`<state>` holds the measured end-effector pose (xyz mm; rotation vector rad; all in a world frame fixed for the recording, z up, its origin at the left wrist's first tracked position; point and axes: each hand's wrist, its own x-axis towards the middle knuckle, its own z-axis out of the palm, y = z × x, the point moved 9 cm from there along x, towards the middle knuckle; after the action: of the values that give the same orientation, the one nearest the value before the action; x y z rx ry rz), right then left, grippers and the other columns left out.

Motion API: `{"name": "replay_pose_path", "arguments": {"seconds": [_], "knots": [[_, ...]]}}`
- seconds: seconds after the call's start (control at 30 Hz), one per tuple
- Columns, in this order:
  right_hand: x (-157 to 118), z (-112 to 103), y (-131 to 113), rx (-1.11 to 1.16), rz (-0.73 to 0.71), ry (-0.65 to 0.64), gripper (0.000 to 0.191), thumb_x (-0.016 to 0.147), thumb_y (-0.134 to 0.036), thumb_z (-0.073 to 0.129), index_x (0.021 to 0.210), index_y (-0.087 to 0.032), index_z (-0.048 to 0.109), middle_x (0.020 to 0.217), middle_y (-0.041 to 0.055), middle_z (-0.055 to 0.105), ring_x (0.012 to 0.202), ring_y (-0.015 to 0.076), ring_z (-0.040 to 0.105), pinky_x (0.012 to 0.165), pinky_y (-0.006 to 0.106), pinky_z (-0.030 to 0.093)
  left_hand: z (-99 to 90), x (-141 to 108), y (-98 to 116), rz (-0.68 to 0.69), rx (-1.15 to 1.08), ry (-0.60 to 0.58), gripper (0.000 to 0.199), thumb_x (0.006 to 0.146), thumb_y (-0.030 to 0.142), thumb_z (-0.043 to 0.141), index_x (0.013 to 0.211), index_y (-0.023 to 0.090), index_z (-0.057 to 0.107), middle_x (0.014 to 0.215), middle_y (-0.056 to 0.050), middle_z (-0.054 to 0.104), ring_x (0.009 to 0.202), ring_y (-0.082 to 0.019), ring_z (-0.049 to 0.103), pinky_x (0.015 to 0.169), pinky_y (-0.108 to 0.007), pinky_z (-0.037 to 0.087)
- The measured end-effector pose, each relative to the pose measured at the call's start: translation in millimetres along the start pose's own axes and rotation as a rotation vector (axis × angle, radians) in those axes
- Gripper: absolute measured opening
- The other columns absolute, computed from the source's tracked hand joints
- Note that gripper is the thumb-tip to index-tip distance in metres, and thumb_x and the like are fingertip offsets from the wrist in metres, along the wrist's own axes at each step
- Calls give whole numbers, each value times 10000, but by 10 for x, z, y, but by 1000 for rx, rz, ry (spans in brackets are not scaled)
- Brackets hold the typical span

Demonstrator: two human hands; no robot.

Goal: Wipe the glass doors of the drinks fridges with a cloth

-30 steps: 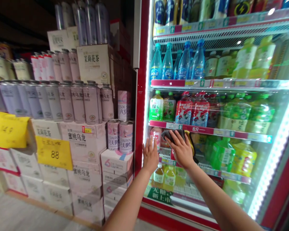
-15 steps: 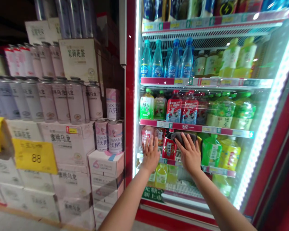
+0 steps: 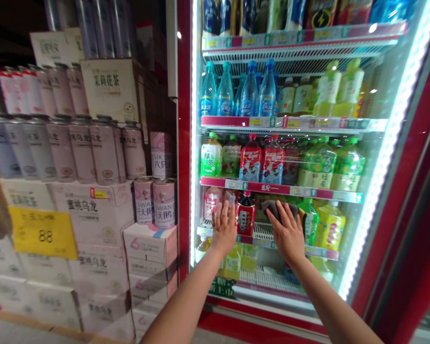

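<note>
Against the glass door of a drinks cooler [image 3: 184,143], the left hand [image 3: 224,228] lies flat, fingers spread wide on the pane. The right hand [image 3: 288,235] presses a grey cloth [image 3: 278,210] there, fingers splayed over it, with a red-labelled bottle [image 3: 245,214] behind the glass between them.

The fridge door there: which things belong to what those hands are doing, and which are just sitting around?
Part of the work:
right hand pressing a grey cloth on the glass fridge door; left hand spread against the same glass.

Just around:
bottled drinks on the shelves inside; stacked cans; cartons; yellow price sign.
</note>
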<state>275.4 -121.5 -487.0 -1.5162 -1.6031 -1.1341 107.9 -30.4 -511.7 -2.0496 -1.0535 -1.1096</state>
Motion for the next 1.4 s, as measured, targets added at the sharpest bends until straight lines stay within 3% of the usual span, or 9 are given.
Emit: {"name": "replay_pose_path", "arguments": {"seconds": [0.2,0.33,0.43,0.67,0.87,0.97,1.1,1.3,1.4], "knots": [[-134,111,-292,46,-301,-67,612,951,-152,537,1509,-386,444,1601,14,420,1483,243,364,1222,511,221,17,2,151,37,9,-19,931,892,212,570,1621,181,-7,1701,-144,101,1567,-336,48,1252,-599,193],[38,-31,138,21,-70,48,536,979,-188,514,1488,-353,488,1609,48,407,1497,259,338,1210,506,240,24,16,314,97,18,-24,927,874,226,591,1625,192,48,1707,-134,66,1564,-362,14,1247,-639,149],[-208,-83,368,5,72,150,495,975,-192,524,1442,-356,548,1558,61,483,1473,270,376,1190,501,267,30,15,356,83,13,-8,916,875,214,583,1623,161,57,1703,-149,76,1564,-360,-4,1253,-632,142],[-198,-13,88,-1,-315,23,451,972,-221,579,1376,-421,593,1483,-43,572,1382,220,484,1247,493,144,1,68,545,184,16,24,901,893,180,552,1624,215,26,1702,-128,98,1571,-314,59,1264,-602,145],[-419,-54,597,-30,35,56,527,966,-158,519,1456,-352,529,1573,37,464,1512,274,308,1228,555,210,29,103,699,196,8,20,916,876,182,566,1624,240,41,1706,-97,93,1570,-321,32,1263,-618,122],[-596,77,453,-27,-64,-15,553,953,-138,514,1464,-347,518,1590,33,439,1527,278,274,1231,575,198,50,103,731,182,10,29,897,881,175,552,1624,236,52,1704,-91,116,1569,-326,25,1264,-625,114],[-335,76,376,3,-247,-61,597,955,-131,524,1490,-391,469,1614,3,399,1521,255,289,1245,570,172,61,106,812,212,-5,21,885,895,186,548,1624,237,49,1698,-89,145,1573,-300,31,1275,-601,110],[-442,-157,998,-8,156,174,741,949,-76,466,1593,-375,255,1688,70,207,1553,322,177,1190,652,253,80,99,987,249,-33,-9,886,896,198,552,1624,231,47,1702,-79,135,1573,-284,57,1285,-559,114],[-663,-42,883,-6,94,65,810,920,-41,465,1610,-360,184,1697,81,157,1561,329,130,1180,669,259,94,126,1072,252,-57,-18,889,898,189,547,1622,257,36,1701,-65,142,1573,-281,80,1284,-562,117]]}}
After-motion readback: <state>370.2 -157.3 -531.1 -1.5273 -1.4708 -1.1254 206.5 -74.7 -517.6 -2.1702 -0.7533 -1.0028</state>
